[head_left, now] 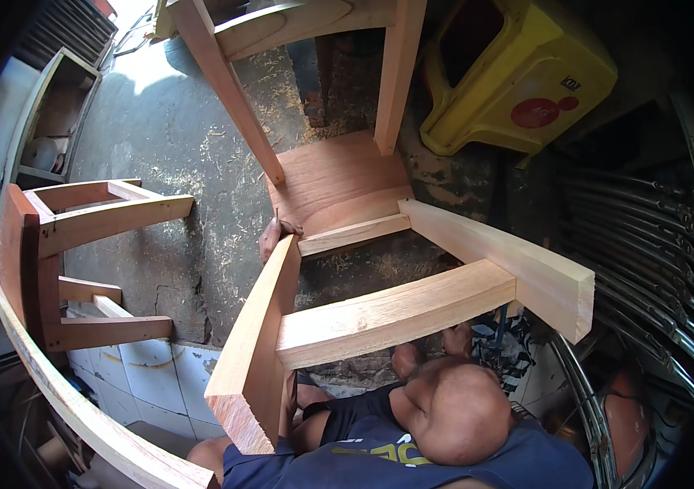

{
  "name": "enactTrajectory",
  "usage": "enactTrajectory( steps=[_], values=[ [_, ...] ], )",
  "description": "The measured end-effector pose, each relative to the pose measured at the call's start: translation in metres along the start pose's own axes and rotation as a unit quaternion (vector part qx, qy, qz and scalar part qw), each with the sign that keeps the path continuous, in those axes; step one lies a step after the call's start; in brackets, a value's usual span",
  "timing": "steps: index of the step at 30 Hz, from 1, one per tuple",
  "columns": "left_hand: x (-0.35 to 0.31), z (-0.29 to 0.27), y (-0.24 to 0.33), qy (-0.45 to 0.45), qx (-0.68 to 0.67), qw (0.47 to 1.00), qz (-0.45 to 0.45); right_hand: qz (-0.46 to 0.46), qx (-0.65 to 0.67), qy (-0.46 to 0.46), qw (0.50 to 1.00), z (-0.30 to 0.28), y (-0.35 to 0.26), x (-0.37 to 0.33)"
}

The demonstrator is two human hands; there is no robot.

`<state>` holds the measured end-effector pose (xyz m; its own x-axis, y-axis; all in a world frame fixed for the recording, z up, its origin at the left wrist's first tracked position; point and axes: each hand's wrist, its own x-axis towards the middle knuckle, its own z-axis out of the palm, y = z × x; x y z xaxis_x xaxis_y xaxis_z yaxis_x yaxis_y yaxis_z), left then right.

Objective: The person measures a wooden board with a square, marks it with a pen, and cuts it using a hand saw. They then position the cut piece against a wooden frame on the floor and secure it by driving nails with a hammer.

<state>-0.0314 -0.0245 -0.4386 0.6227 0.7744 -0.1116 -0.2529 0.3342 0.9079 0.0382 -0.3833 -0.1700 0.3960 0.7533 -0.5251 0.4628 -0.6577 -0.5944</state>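
Observation:
A wooden chair frame point(396, 314) fills the middle, with thick legs joined by a curved rail and a plywood panel point(339, 179) beyond them. A narrow strip point(355, 235) runs along the panel's near edge. My left hand point(274, 236) is closed round the frame where the left near leg meets the panel; that leg hides part of the hand and arm. My bent right arm point(457, 411) rises from the lower edge. What seems to be my right hand point(457, 340) is below the curved rail, its fingers too hidden to read.
Another wooden frame point(106, 220) stands at left beside a long curved wooden strip point(78, 395). A yellow plastic stool point(526, 81) lies at upper right. Stacked metal tubes point(640, 253) line the right side. Wood shavings litter the concrete floor point(151, 147); white tiles point(151, 379) lie nearer me.

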Motion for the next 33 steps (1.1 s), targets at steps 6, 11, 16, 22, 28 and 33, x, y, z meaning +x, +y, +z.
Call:
enactTrajectory(
  steps=[6, 11, 16, 22, 28, 33],
  values=[
    [-0.004, 0.018, 0.012, 0.055, 0.143, 0.987, -0.055, -0.069, -0.016, -0.053, 0.996, -0.049, -0.061, -0.004],
    [-0.029, -0.030, -0.008, 0.275, 0.074, 0.958, -0.011, -0.093, 0.014, -0.087, 0.992, -0.044, -0.037, -0.004],
    [-0.052, -0.023, -0.012, 0.259, 0.063, 0.964, -0.025, 0.036, 0.042, -0.011, 0.998, 0.036, 0.147, 0.010],
    [-0.075, 0.003, -0.023, 0.241, 0.071, 0.967, -0.047, 0.144, 0.056, 0.154, 0.976, 0.096, 0.269, 0.037],
    [-0.079, 0.001, -0.022, 0.227, 0.104, 0.967, -0.042, 0.121, 0.063, 0.263, 0.955, 0.097, 0.237, 0.070],
    [-0.080, 0.005, -0.011, 0.200, 0.163, 0.965, -0.034, 0.059, 0.105, 0.351, 0.929, 0.063, 0.214, 0.121]
  ],
)
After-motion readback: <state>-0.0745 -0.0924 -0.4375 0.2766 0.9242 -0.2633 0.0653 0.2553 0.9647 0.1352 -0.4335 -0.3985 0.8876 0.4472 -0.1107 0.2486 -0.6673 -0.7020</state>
